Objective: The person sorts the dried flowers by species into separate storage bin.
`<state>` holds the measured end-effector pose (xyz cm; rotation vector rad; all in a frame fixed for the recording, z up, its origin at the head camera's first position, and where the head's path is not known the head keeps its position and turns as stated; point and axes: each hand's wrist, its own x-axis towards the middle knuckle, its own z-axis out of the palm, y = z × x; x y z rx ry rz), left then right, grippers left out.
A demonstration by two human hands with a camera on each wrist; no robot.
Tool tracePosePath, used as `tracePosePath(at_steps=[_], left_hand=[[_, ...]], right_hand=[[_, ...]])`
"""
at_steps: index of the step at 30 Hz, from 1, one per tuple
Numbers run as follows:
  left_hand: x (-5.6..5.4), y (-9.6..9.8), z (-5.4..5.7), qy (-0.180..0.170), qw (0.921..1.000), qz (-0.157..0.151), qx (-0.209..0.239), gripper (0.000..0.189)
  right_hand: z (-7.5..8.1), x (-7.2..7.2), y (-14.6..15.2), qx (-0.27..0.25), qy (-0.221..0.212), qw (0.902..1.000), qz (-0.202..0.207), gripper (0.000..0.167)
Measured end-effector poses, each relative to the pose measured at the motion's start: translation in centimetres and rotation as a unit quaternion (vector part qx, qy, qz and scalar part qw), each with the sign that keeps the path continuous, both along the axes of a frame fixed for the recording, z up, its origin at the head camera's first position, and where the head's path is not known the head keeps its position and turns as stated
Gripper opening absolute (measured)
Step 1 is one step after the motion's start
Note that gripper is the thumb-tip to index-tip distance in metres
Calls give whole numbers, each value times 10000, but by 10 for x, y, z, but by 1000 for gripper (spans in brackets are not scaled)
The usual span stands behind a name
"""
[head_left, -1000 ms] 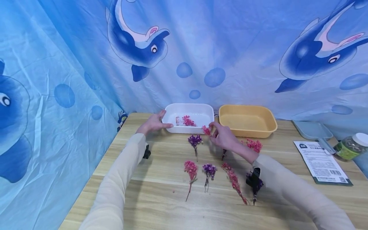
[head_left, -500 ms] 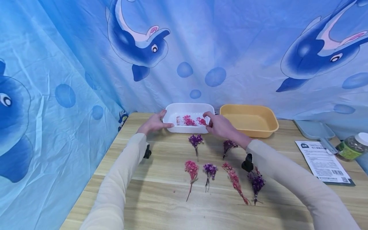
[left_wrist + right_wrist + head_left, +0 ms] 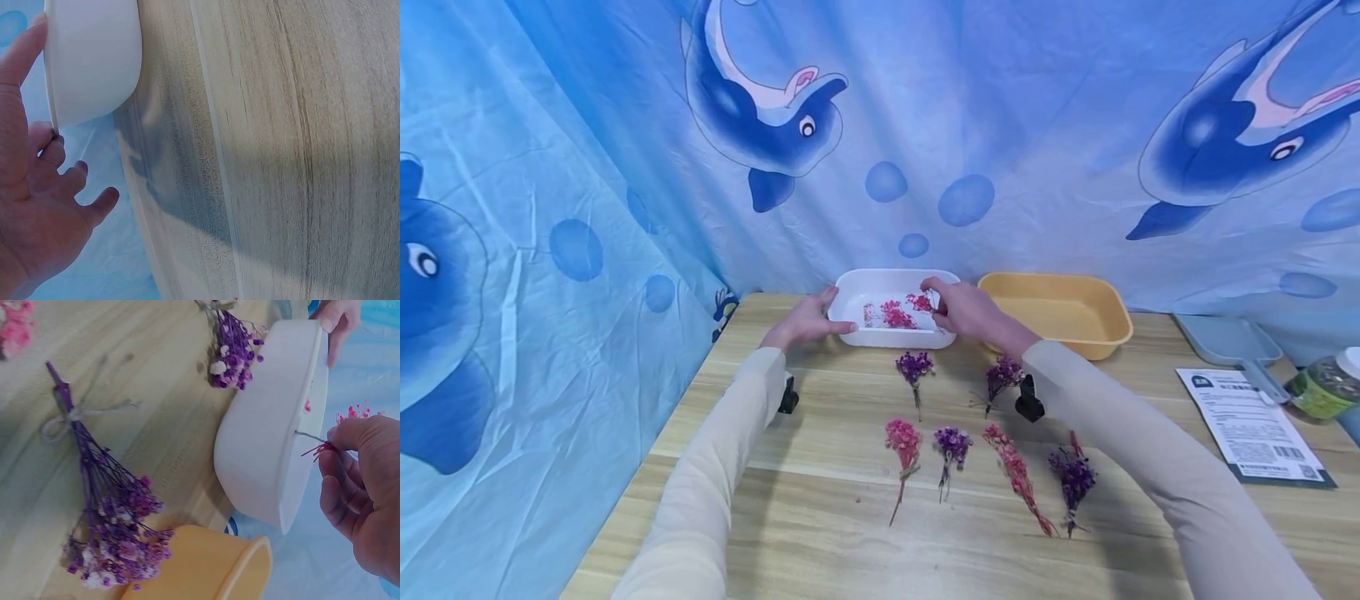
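Observation:
My right hand (image 3: 972, 313) pinches the stems of a small pink dried-flower bunch (image 3: 919, 302) over the right end of the white basin (image 3: 887, 338). In the right wrist view, its short stem ends (image 3: 320, 449) and a bit of string poke out from between thumb and fingers. My left hand (image 3: 808, 321) grips the basin's left end by the rim, thumb on the near side; in the left wrist view, thumb and fingertips touch the rim (image 3: 52, 81) and the other fingers lie spread. Another pink bunch (image 3: 895, 315) lies inside the basin.
A yellow basin (image 3: 1101, 325) stands right of the white one. On the wooden table lie several purple bunches, such as this tied one (image 3: 119, 519), and pink bunches (image 3: 903, 442). At the right are a grey dustpan (image 3: 1225, 337), a printed packet (image 3: 1251, 425) and a jar (image 3: 1321, 387).
My right hand has carried the pink bunch from the white basin's front right corner up and in over it. The left hand has stayed on the rim.

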<state>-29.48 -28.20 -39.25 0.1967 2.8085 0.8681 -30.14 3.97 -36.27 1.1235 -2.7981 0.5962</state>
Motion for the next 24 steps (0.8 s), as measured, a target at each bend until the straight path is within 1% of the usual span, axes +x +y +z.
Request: tracePosePath(at_steps=[4, 10, 14, 19, 24], left_hand=[[-1, -1, 0, -9, 10000, 19, 17, 108], [-1, -1, -3, 33, 10000, 30, 45, 107], [0, -1, -4, 95, 9999, -13, 70, 107], [0, 0, -3, 75, 9999, 13, 100, 108], [1, -1, -1, 57, 9999, 30, 97, 109]], right_hand=[[3, -6, -1, 26, 175, 9998, 89, 51], [4, -10, -7, 99, 101, 9999, 25, 50], [1, -13, -12, 263, 136, 9995, -60, 52], [-4, -19, -16, 352, 224, 9991, -91, 51], [-9, -25, -17, 380, 150, 9991, -96, 50]])
